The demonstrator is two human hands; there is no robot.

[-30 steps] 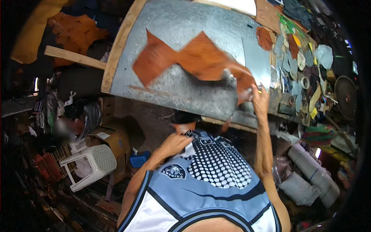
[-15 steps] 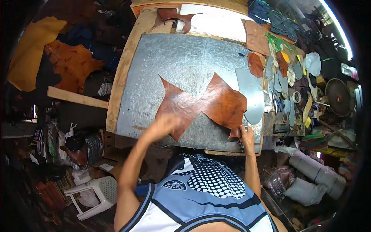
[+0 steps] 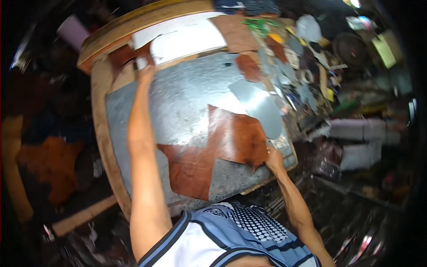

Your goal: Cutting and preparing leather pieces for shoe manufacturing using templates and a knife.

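Observation:
A large reddish-brown piece of leather (image 3: 191,171) with ragged, pointed corners lies flat on a scratched metal sheet (image 3: 178,107) covering the table. At its right edge my right hand (image 3: 274,159) is closed; whether it grips the leather or something else is hidden. My left arm stretches to the far left of the table. There my left hand (image 3: 146,73) is at a smaller dark brown leather scrap (image 3: 120,57), beside a white sheet (image 3: 189,38). Blur smears the left fingers. A grey, smooth-edged flat template (image 3: 262,107) lies right of the large leather.
Beyond the metal sheet's far right corner are a light brown leather piece (image 3: 235,33) and a small brown cut piece (image 3: 248,67). Templates, a tape roll (image 3: 307,76) and tools clutter the right side. A wooden plank (image 3: 84,216) juts out at lower left.
My left hand has gone from the large leather to the scrap at the far left. The large leather now lies nearer my body and turned. The view has swung round.

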